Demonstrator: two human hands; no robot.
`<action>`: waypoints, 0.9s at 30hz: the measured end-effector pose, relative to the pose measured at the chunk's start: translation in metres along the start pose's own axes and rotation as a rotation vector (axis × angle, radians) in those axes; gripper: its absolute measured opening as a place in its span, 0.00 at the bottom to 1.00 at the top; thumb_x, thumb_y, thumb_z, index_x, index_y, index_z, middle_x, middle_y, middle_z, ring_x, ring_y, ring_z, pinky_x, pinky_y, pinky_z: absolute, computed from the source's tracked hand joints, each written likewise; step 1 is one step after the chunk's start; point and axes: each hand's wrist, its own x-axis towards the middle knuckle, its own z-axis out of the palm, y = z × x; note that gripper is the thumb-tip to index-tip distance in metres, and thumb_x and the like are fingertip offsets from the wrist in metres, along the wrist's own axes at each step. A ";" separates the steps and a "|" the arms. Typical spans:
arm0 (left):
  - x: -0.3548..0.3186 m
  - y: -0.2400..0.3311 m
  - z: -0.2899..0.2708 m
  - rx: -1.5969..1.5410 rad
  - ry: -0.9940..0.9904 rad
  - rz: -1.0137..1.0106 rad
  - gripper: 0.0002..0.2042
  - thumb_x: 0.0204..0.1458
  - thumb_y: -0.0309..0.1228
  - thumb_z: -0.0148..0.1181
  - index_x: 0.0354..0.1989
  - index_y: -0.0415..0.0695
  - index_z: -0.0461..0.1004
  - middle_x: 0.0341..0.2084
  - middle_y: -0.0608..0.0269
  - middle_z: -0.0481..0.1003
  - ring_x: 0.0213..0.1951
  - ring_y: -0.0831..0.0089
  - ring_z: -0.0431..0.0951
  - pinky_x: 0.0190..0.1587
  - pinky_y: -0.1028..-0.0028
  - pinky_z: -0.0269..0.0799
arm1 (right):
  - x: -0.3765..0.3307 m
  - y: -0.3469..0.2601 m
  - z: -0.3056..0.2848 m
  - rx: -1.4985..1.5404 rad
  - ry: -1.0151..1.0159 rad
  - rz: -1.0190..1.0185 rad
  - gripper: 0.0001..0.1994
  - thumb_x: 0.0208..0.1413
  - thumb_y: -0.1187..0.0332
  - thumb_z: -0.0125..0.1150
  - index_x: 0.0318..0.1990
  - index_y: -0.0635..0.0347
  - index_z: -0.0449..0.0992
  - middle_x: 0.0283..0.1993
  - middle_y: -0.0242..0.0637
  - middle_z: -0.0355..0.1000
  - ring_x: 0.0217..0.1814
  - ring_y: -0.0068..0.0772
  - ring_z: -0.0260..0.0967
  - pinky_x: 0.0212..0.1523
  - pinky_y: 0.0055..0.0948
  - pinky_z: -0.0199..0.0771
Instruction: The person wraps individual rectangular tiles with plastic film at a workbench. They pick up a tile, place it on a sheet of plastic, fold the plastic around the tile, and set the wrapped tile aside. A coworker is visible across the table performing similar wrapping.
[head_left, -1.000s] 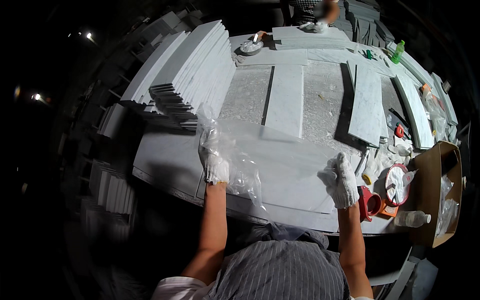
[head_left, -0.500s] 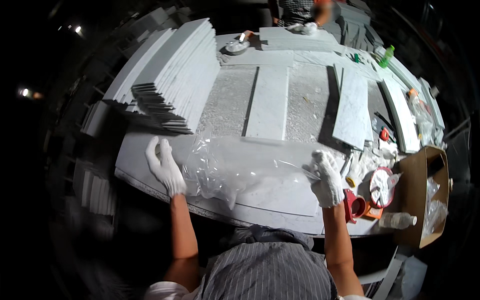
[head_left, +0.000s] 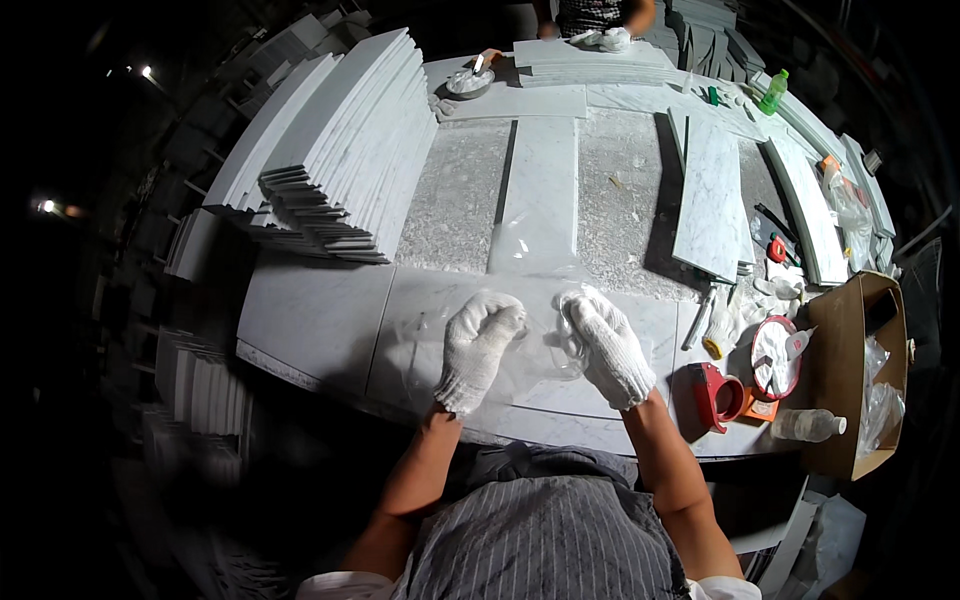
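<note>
My hands, both in white knitted gloves, are close together over the near edge of the marble-topped table (head_left: 300, 320). A clear plastic bag (head_left: 543, 352) stretches between them and spreads loosely below and beyond. My left hand (head_left: 482, 342) has its fingers curled in on the plastic. On the other side, my right hand (head_left: 603, 345) pinches a gathered edge of it between thumb and fingers. Through the film, the veined slab surface shows. Beyond the bag, a long pale marble slab (head_left: 541, 180) lies lengthwise on a rough grey surface.
A tall stack of marble slabs (head_left: 345, 150) stands at left. To the right are leaning slabs (head_left: 708, 200), a red tape dispenser (head_left: 714, 398), a round dish (head_left: 776, 358), a clear bottle (head_left: 808, 426) and a cardboard box (head_left: 835, 385). Across the table, a person's gloved hands (head_left: 605, 39) rest on slabs.
My hands have come together from wide apart. The left, earlier spread at the bag's left end, now grips it. The bag, earlier stretched out sideways, is bunched between them.
</note>
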 end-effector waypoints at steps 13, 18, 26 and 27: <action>-0.002 0.007 0.011 0.052 -0.191 0.004 0.09 0.55 0.25 0.62 0.43 0.38 0.72 0.34 0.62 0.78 0.37 0.80 0.77 0.41 0.79 0.74 | 0.005 0.000 -0.002 -0.078 -0.007 0.019 0.13 0.63 0.59 0.58 0.40 0.60 0.75 0.32 0.25 0.69 0.31 0.14 0.62 0.32 0.18 0.62; 0.004 0.004 0.002 0.032 0.012 -0.052 0.02 0.60 0.25 0.56 0.38 0.41 0.73 0.31 0.69 0.75 0.34 0.83 0.73 0.38 0.80 0.70 | 0.001 -0.005 0.004 0.081 -0.040 0.034 0.12 0.60 0.61 0.62 0.41 0.62 0.75 0.34 0.28 0.71 0.33 0.17 0.65 0.35 0.20 0.67; 0.006 0.004 0.013 -0.355 0.021 -0.147 0.06 0.59 0.30 0.60 0.40 0.43 0.72 0.30 0.70 0.74 0.32 0.84 0.72 0.37 0.81 0.70 | 0.013 0.006 0.001 0.030 0.043 -0.038 0.11 0.57 0.63 0.65 0.31 0.56 0.70 0.28 0.25 0.67 0.28 0.15 0.60 0.32 0.20 0.66; 0.008 0.001 0.011 -0.409 -0.063 -0.125 0.07 0.59 0.31 0.60 0.40 0.43 0.72 0.30 0.70 0.74 0.32 0.84 0.72 0.37 0.81 0.70 | 0.013 0.006 0.004 0.057 0.066 -0.051 0.12 0.58 0.62 0.64 0.30 0.56 0.69 0.27 0.24 0.66 0.27 0.15 0.59 0.31 0.20 0.65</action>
